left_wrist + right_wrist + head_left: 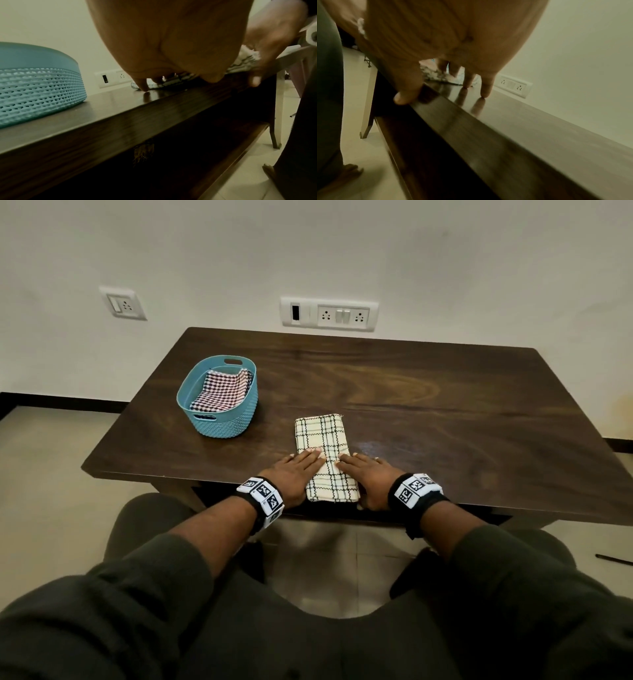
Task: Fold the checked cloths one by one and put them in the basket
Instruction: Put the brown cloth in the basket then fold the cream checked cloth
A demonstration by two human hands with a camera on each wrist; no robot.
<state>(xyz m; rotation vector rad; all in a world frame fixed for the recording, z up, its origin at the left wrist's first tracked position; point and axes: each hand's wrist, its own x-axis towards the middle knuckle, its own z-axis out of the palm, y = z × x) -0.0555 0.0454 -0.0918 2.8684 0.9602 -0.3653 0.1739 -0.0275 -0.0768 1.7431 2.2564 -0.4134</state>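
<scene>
Cream checked cloth [325, 453], folded into a long strip at the table's [445, 405] near edge, is lying under our left hand [294, 474] and right hand [368, 477], fingers flat; one red-checked cloth [222, 392] is already sitting in the basket [219, 422].

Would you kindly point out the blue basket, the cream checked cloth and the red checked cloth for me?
blue basket [222, 426]: head view, on its near woven wall.
cream checked cloth [320, 433]: head view, on its bare far half.
red checked cloth [222, 392]: head view, on the folded middle inside the basket.
</scene>
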